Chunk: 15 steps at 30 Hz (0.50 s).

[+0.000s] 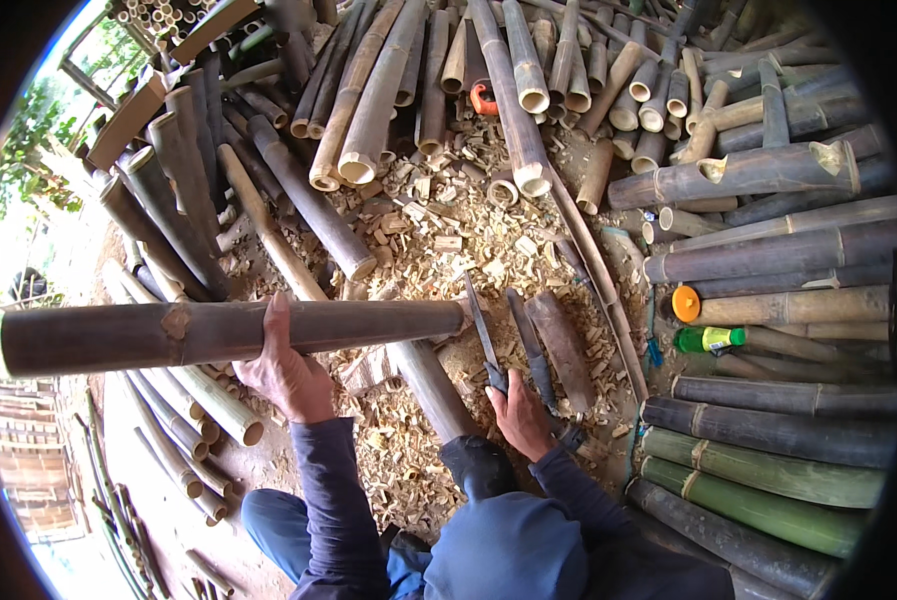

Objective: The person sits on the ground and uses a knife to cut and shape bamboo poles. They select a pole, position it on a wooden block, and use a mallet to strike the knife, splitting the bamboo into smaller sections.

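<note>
While the L hand (288, 372) grips the dark bamboo culm (218, 335) from its near side, thumb up across the wall, the R hand (518, 412) is closed round the knife (482, 325) handle, blade angled up by the culm's R end; can't tell if blade touches it. Culm is held approx. level in front of the person, crossing above a lower bamboo pole (433, 390), long end out to L.

Handling (est.): stiff, prob. hollow so mod. wt. for its length; smooth skin, maybe a bit slippery; tough, but could split along the grain. L hold is approx. mid-length, just R of the node (175, 333), prob. OK for balance; best to keep fingers on the wall, clear of the blade end.

Labels: green bottle (690, 340) at R has a yellow label (716, 339), print too small to read w/ confidence. No writing made out on culm or knife.
</note>
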Motion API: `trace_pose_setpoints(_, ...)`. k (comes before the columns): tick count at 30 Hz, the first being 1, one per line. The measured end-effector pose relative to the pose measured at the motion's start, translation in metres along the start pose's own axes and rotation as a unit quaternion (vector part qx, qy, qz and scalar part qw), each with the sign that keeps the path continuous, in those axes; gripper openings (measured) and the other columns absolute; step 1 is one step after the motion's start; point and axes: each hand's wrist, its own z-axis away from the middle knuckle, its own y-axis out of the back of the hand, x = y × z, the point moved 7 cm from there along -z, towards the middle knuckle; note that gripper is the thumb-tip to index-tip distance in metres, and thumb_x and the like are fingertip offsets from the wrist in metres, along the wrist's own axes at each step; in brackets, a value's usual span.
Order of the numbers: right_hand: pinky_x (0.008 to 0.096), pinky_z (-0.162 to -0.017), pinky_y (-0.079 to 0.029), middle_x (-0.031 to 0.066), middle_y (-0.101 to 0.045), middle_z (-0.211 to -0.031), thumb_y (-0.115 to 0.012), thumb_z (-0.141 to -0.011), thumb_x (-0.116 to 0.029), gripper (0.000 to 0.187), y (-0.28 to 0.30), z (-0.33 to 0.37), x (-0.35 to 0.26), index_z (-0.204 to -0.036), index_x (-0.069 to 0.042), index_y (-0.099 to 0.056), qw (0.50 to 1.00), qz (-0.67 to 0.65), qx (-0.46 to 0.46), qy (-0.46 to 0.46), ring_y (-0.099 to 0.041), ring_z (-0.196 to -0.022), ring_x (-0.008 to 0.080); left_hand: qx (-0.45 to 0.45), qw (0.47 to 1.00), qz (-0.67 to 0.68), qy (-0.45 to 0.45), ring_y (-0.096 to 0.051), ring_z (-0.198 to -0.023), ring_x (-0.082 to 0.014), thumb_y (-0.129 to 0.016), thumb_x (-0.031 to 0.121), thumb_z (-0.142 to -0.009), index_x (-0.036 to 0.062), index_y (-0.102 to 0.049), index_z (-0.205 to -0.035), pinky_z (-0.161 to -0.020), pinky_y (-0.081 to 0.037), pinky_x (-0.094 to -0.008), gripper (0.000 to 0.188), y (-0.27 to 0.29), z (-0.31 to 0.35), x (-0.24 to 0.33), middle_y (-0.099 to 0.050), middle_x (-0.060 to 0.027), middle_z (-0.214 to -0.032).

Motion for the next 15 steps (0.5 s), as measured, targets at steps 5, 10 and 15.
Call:
trace_pose_setpoints(5, 0.0532, -0.069, -0.053, 0.0315, -0.067, -0.096, -0.059, -0.105, -0.027, 0.042, 0.005, -0.014, -0.005, -0.13, 0.005, -0.047, 1.0, -0.007, -0.013, 0.027, -0.067, -0.083, 0.0493, -0.036, 0.999, -0.017, -0.023, -0.066, -0.088, -0.0178, -0.086, 0.007, -0.078, -0.0029, -0.071, -0.105, -0.087, -0.055, -0.0342, 0.032, 0.004, -0.007, -0.009, -0.071, -0.0093, -0.098)
trace_pose_setpoints(10, 0.0501, -0.068, -0.055, 0.0311, -0.066, -0.095, -0.061, -0.104, -0.023, 0.039, 0.058, -0.024, -0.081, -0.128, 0.003, -0.048, 0.985, -0.096, 0.092, 0.11, -0.069, -0.084, 0.0472, -0.058, 0.998, -0.005, -0.023, -0.066, -0.09, -0.0182, -0.085, 0.009, -0.078, -0.0027, -0.071, -0.103, -0.089, -0.054, -0.0354, 0.031, 0.009, -0.016, -0.012, -0.07, -0.0091, -0.099)
trace_pose_setpoints(15, 0.0524, -0.06, -0.054, 0.0286, -0.068, -0.082, -0.063, -0.103, -0.027, 0.034, -0.035, -0.059, 0.017, -0.112, 0.0, -0.045, 0.998, 0.053, -0.016, -0.008, -0.07, -0.073, 0.047, -0.095, 0.995, -0.002, -0.018, -0.066, -0.092, -0.0186, -0.085, 0.008, -0.077, -0.002, -0.07, -0.105, -0.091, -0.053, -0.0361, 0.034, -0.008, -0.009, -0.017, -0.07, -0.0093, -0.1)
